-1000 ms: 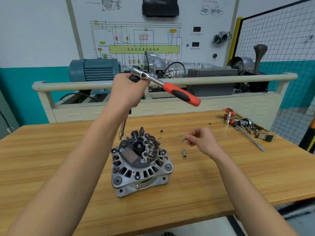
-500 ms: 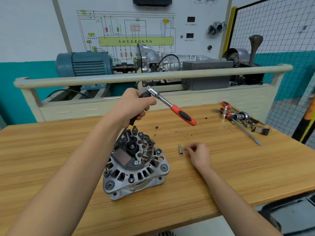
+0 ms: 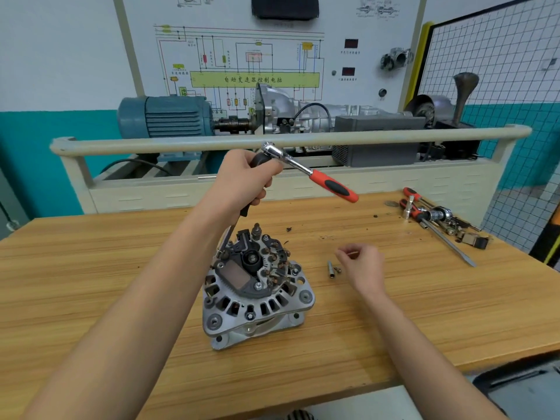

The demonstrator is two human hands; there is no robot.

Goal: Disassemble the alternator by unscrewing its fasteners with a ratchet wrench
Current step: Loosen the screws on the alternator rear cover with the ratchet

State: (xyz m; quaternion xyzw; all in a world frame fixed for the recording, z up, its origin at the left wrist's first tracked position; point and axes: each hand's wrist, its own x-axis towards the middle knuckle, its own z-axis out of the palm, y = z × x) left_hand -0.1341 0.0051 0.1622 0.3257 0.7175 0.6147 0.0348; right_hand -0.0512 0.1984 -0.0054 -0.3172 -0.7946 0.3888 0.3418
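Ratchet wrench (image 3: 306, 169) in left hand (image 3: 242, 181) showing chrome head, red-black grip. Silver alternator (image 3: 254, 291) below it wearing black cover. Table (image 3: 91, 283) showing tan woodgrain.

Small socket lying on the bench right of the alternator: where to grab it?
Pinch the small socket across its middle, from above. It lies flat on the bench, long axis running away from the viewer, so both long sides are exposed. Watch the tiny screw beside it.

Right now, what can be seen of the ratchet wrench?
The ratchet wrench has a chrome head and shank and a red-and-black grip that points right and slightly down, untouched. The left hand grips it at the head, over a dark extension that runs down to the alternator. It is held above the table.
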